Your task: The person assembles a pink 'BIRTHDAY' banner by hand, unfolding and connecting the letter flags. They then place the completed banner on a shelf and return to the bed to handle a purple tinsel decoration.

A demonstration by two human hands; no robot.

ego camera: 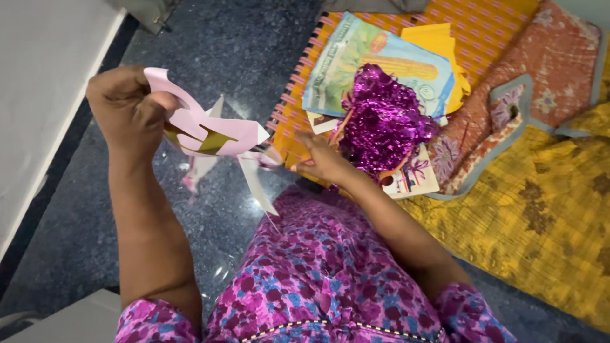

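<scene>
Pink paper cutout (210,130) in left hand (127,105)

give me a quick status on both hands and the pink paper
Left hand raised, shut on pink paper cutout. Right hand low, beside purple tinsel bunch; grip unclear. Nothing between the hands.

Matt pink paper cutout (210,133), glittery purple foil tinsel (384,121), glossy speckled stone floor (248,51), quilted cloth (540,209)

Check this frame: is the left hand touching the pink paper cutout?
Touching. The head view shows the left hand pinching the pink paper cutout at its upper end, fingers folded over the paper.
</scene>
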